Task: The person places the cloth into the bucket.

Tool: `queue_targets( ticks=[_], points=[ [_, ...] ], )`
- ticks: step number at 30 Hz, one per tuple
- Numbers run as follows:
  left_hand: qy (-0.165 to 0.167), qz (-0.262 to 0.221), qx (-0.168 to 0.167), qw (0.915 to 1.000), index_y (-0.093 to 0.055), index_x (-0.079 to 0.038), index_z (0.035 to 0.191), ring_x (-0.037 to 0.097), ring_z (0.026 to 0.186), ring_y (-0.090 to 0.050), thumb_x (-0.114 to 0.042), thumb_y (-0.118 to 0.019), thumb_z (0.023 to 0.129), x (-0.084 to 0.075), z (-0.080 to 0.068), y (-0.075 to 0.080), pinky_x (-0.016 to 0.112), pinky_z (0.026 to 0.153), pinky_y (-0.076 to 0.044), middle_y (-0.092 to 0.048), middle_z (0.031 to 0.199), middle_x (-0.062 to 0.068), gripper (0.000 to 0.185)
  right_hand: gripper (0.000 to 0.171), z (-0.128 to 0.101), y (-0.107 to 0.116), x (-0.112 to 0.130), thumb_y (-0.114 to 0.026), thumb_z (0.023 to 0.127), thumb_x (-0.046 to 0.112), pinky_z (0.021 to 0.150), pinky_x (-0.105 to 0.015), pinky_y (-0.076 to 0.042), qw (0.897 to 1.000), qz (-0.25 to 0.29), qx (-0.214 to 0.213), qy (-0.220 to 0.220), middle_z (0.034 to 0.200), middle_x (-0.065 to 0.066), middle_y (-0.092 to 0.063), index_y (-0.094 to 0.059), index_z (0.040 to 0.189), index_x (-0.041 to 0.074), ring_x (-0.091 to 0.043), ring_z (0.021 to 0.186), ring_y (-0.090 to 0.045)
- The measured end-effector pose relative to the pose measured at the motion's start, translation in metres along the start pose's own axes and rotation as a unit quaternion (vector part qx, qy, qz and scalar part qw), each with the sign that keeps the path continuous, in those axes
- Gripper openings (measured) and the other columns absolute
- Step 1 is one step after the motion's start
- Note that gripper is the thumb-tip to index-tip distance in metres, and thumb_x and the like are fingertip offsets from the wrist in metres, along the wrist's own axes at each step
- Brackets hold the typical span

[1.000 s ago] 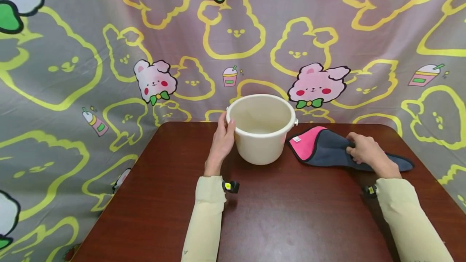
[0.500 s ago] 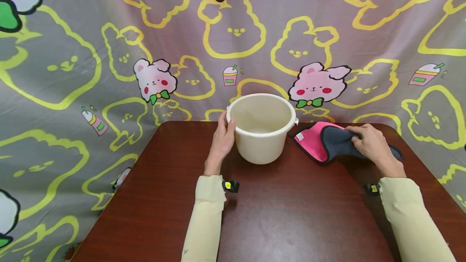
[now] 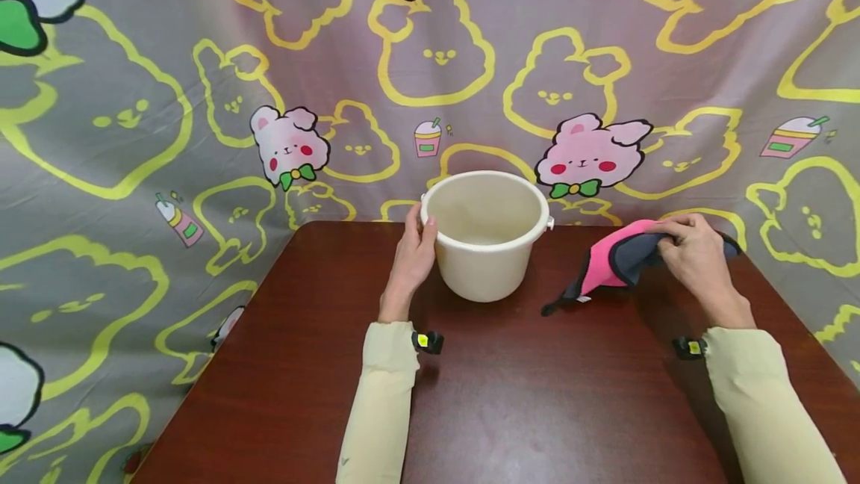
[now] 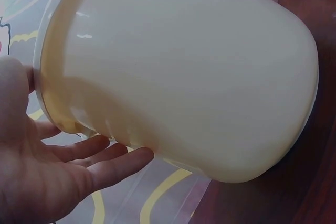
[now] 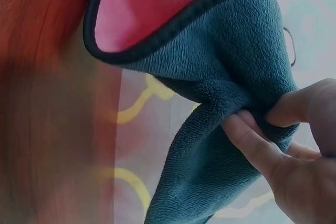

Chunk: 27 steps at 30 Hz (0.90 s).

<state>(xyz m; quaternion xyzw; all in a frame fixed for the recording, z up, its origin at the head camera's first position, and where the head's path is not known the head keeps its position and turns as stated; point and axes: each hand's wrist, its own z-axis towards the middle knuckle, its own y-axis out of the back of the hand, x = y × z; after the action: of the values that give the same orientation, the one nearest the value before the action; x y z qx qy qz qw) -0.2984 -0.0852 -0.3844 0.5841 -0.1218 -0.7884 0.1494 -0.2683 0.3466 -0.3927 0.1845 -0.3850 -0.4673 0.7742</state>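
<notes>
A cream plastic bucket [image 3: 485,234] stands upright at the back middle of the dark wooden table [image 3: 510,394]. My left hand [image 3: 415,254] rests against the bucket's left side, thumb at the rim and fingers straight along the wall [image 4: 173,72]. My right hand [image 3: 692,252] pinches a pink and grey cloth [image 3: 614,264] and holds it lifted off the table to the right of the bucket; one corner hangs down to the tabletop. In the right wrist view, thumb and fingers [image 5: 257,140] bunch the grey fleece [image 5: 231,66].
A patterned fabric backdrop [image 3: 201,95] with rabbits and yellow outlines hangs behind the table and drapes down its left side. Small tags [image 3: 427,341] are clipped at both cream sleeves' cuffs. The table's back edge runs close behind the bucket.
My right hand has gathered the cloth, which lay flat on the table, and raised it up and to the right. My left hand and the bucket have stayed in place.
</notes>
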Motion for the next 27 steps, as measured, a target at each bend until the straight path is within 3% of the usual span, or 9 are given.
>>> queue_targets(
  ticks=[4,7,19,22,25,27],
  points=[
    [0.009,-0.001,0.000,1.0000,-0.025,-0.024,0.155,0.024,0.141,-0.041,-0.052,-0.040,0.102,-0.001,0.001,-0.001,0.048,0.116,-0.033,-0.041,0.155,0.004,0.062,0.024,0.001,0.001,0.005,-0.052,0.082,-0.011,0.075,-0.037,-0.033,0.999,0.018,-0.029,0.007,0.098,-0.023,-0.060,-0.074,0.088,-0.005,-0.035,0.093,-0.049],
    [0.015,0.000,0.001,0.9999,-0.024,-0.026,0.155,0.024,0.141,-0.041,-0.053,-0.040,0.102,-0.001,0.001,-0.001,0.048,0.116,-0.033,-0.040,0.155,0.004,0.062,0.022,0.001,0.001,0.009,-0.053,0.083,-0.009,0.075,-0.036,-0.032,0.999,0.034,-0.035,-0.007,0.100,-0.023,-0.060,-0.074,0.089,-0.005,-0.034,0.093,-0.049],
    [0.015,0.000,-0.001,0.9999,-0.026,-0.027,0.154,0.024,0.138,-0.045,-0.054,-0.040,0.101,0.000,0.000,0.001,0.047,0.115,-0.034,-0.045,0.152,0.005,0.061,0.031,0.012,0.007,0.034,-0.049,0.089,0.003,0.078,-0.047,-0.033,0.993,0.073,-0.052,-0.072,0.112,-0.028,-0.056,-0.070,0.108,-0.007,-0.042,0.107,-0.049],
    [0.016,0.000,0.001,0.9999,-0.026,-0.026,0.155,0.024,0.139,-0.044,-0.053,-0.040,0.101,0.000,-0.001,0.001,0.047,0.115,-0.034,-0.043,0.153,0.005,0.062,0.035,0.016,0.010,0.040,-0.048,0.091,0.011,0.079,-0.033,-0.038,0.989,0.091,-0.050,-0.104,0.112,-0.016,-0.054,-0.070,0.115,-0.002,-0.022,0.101,-0.053],
    [0.015,0.000,-0.001,0.9999,-0.025,-0.025,0.155,0.024,0.140,-0.043,-0.054,-0.040,0.101,0.000,0.000,0.001,0.048,0.115,-0.033,-0.042,0.154,0.004,0.063,0.037,0.019,0.012,0.045,-0.051,0.093,0.019,0.072,-0.008,-0.040,0.979,0.139,-0.042,-0.140,0.111,0.007,-0.045,-0.069,0.120,0.002,0.000,0.088,-0.053],
    [0.014,-0.001,-0.001,0.9999,-0.025,-0.026,0.155,0.024,0.139,-0.043,-0.054,-0.040,0.101,0.000,0.000,0.001,0.048,0.115,-0.034,-0.042,0.154,0.004,0.063,0.037,0.021,0.014,0.049,-0.055,0.093,0.024,0.070,-0.002,-0.041,0.972,0.169,-0.046,-0.156,0.108,0.018,-0.037,-0.069,0.121,0.003,0.006,0.084,-0.052]
  ],
)
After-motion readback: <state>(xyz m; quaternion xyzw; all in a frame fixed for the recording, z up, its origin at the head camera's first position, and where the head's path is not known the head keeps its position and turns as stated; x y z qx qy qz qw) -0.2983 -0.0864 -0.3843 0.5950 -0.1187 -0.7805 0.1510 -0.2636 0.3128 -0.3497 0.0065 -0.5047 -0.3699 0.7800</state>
